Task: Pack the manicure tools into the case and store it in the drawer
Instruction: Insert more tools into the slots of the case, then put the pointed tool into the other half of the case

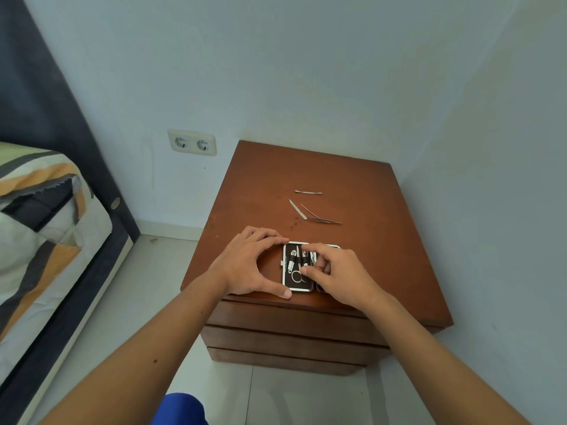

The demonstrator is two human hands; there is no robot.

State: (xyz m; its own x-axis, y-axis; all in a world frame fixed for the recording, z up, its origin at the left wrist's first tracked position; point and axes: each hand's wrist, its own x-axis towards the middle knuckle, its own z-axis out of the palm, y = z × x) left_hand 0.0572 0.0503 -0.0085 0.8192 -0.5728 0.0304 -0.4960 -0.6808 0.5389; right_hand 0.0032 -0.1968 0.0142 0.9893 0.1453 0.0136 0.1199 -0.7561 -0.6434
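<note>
Three loose steel tools lie on the brown wooden bedside bench (352, 194), well beyond the open case: a flat double-ended steel pusher (308, 192) farthest back, a slim steel file (297, 209) nearer, and thin steel tweezers (322, 218) just right of the file, tips apparently crossing its end.

The open dark-lined manicure case with metal rim (288, 283) sits at the bench's front edge, above the closed wooden drawers (291, 320). Its left half shows small steel scissors (297, 276) and a few other tools under the elastic loops; the right half is mostly hidden by the right hand.

Left hand (245, 265): palm down, fingers arched along the case's far left corner, thumb pressed at the near left corner. Braces the case; grip is a loose span, not a full clasp.

Right hand (340, 274): over the hinge and right half, forefinger and thumb curled toward the seated tools. Appears to pinch or press one into its loop; which tool, and whether it is actually held, cannot be told.

Judgement, step in hand: seating a tool under the elastic. Best done with the left hand keeping the case flat and still, sliding the tool lengthwise under the band, not forcing it down. Three tools remain to fetch; the case is so near the front edge that a push could tip it off.
</note>
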